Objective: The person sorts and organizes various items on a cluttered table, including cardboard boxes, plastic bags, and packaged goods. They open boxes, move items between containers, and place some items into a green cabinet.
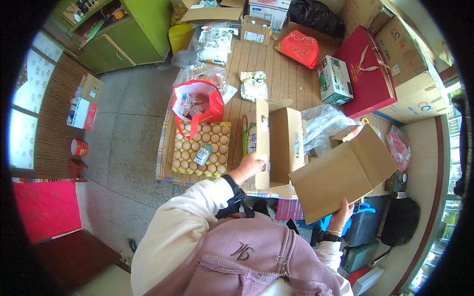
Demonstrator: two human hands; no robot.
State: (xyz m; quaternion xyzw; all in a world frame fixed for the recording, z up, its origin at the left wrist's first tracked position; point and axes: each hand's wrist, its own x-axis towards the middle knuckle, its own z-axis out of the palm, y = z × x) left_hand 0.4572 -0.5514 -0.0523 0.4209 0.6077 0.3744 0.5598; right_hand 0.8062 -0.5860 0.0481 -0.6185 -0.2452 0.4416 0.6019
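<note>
My left hand grips the side flap of an open cardboard carton at the table's near edge, fingers at its cut-out holes. The carton's inside looks bare brown board, and a printed side faces left. Held in my right hand is the lower edge of a second piece of cardboard, a folded box or large flap, tilted out past the table edge. Whether the two pieces join cannot be told. A tray of eggs lies left of the carton, with a small printed packet on top.
A red and white bag stands behind the eggs. Clear plastic wrap, a green and white box and a dark red gift bag sit to the right. A grey cat is by the table's far left edge.
</note>
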